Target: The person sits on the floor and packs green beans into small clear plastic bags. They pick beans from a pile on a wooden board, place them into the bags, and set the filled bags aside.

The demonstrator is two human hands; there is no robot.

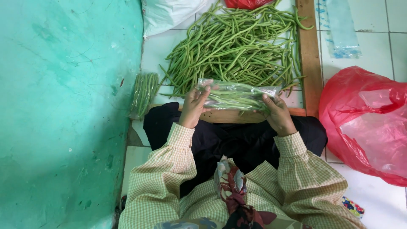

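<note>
A clear plastic bag of green beans [235, 96] lies crosswise in front of me, held at both ends. My left hand [194, 106] grips its left end with the fingers curled over the plastic. My right hand [277, 112] grips its right end. Beyond the bag a large loose pile of long green beans [235, 44] is spread over the white tiled floor [157, 51]. A second filled clear bag of beans [144, 92] lies to the left, against the green wall.
A green painted wall [63, 110] fills the left side. A wooden frame [309, 55] borders the bean pile on the right and near side. A red plastic bag [369, 123] sits right, clear empty bags [341, 29] beyond it, and a white sack [167, 15] at the back.
</note>
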